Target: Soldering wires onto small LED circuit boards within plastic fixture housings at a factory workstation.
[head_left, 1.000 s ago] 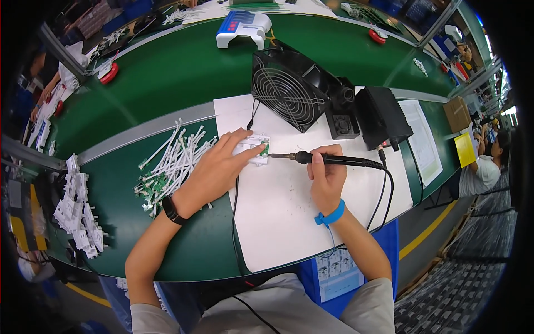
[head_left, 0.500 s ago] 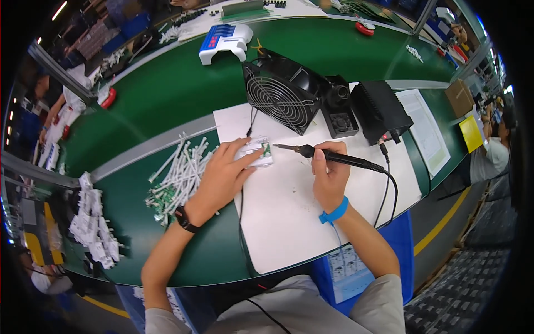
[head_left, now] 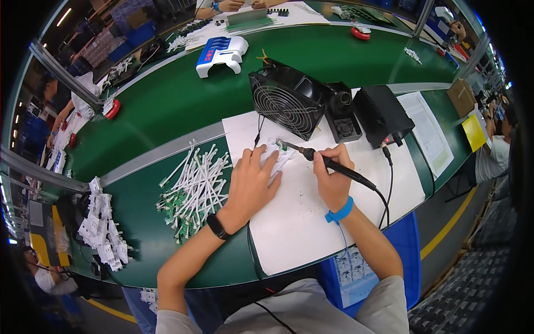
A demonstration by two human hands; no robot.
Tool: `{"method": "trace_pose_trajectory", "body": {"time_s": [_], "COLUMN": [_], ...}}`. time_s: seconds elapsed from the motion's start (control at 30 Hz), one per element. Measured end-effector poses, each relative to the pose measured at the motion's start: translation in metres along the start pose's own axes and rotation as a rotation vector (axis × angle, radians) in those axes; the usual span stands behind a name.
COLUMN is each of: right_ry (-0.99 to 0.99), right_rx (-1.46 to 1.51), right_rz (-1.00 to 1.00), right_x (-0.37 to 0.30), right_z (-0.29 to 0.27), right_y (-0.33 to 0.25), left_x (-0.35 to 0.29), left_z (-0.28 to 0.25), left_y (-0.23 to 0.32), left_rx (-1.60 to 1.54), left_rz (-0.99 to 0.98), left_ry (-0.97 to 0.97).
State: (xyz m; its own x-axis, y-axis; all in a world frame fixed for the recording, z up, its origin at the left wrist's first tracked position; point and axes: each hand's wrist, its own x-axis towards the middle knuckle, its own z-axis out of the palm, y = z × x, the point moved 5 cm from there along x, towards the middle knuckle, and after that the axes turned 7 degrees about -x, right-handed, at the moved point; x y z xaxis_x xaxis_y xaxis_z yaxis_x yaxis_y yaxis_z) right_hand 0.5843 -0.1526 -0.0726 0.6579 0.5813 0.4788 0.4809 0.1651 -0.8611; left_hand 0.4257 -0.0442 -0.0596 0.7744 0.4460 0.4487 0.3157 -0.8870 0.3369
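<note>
White plastic housing (head_left: 284, 160), held down at the tip of a black pen-shaped soldering iron (head_left: 346, 171).
White cables with green ends (head_left: 201, 181) lie heaped, probably for easy reach; the left hand (head_left: 250, 185) presses the housing onto white paper (head_left: 289, 234) with spread fingers, seemingly steadying it; the right hand (head_left: 334, 178) is clamped around the iron, angled at the housing's green board (head_left: 280, 145), contact unclear.

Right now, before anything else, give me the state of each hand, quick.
Left hand: open, laid over the white plastic part.
Right hand: closed, holding the soldering iron like a pen.
</note>
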Motion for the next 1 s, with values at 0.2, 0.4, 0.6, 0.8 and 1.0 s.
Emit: {"method": "trace_pose_trajectory", "body": {"time_s": [0.2,0.4,0.6,0.8,1.0], "right_ry": [-0.065,-0.112,-0.146,-0.150,-0.123], "right_rx": [0.037,-0.031,-0.031,-0.040,-0.034], "right_rz": [0.023,0.062,0.079,0.081,0.157], "right_x": [0.001,0.000,0.002,0.000,-0.003], "right_z": [0.004,0.006,0.011,0.012,0.018], "right_y": [0.004,0.004,0.003,0.002,-0.001], "left_x": [-0.005,-0.008,-0.009,-0.009,-0.009], "left_z": [-0.001,0.003,0.004,0.008,0.010], "left_y": [-0.003,-0.002,-0.002,-0.001,-0.001], "left_rx": [-0.089,-0.092,-0.077,-0.077,-0.075], "left_rz": [0.029,0.012,0.008,0.003,-0.002], "left_ry": [0.022,0.092,0.124,0.130,0.149]}}
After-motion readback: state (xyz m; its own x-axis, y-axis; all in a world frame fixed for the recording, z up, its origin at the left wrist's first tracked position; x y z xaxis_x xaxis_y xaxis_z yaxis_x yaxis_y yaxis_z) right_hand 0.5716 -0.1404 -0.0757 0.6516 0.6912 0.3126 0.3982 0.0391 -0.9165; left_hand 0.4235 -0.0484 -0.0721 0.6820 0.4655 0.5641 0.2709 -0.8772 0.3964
